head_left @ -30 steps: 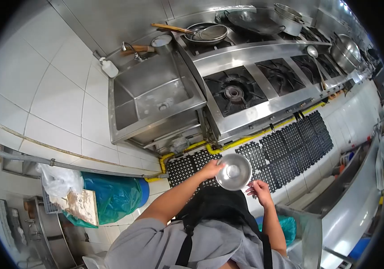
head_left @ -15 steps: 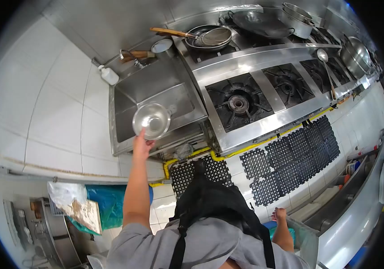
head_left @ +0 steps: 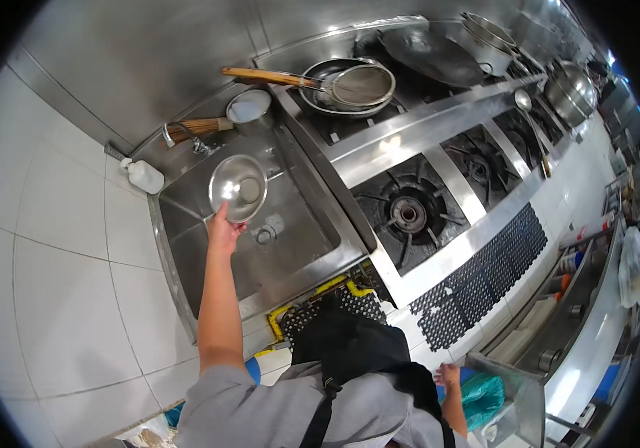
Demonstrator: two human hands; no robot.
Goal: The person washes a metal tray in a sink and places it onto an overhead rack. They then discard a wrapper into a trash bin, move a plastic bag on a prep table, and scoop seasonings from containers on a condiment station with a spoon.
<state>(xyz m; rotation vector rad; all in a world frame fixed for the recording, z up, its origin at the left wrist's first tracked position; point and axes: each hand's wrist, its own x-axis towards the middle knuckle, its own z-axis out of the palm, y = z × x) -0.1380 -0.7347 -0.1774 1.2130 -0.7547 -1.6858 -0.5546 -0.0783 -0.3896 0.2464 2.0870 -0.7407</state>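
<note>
My left hand (head_left: 223, 233) grips the near rim of a shiny metal bowl (head_left: 224, 179), thumb on the inside. The bowl tilts toward me above the stainless steel sink (head_left: 290, 257), close to the faucet (head_left: 199, 146), and looks empty. The sink's drain shows beneath and to the right of it. My right hand (head_left: 448, 375) hangs low at my side near a green plastic bag (head_left: 482, 397). Its fingers are loosely bent and apart, with nothing seen in them.
A soap bottle (head_left: 144, 176), a bamboo brush (head_left: 197, 130) and a metal pot (head_left: 250, 108) stand around the sink. Right of it is a stove (head_left: 409, 214) with a wooden-handled strainer (head_left: 364, 84) over a pan, a wok (head_left: 439, 56) and a ladle (head_left: 532, 123). Black mats (head_left: 476, 272) cover floor.
I have moved closer to the sink, which now fills more of the view. My left hand has carried the bowl further over the sink, toward the faucet. My right hand stays low.
</note>
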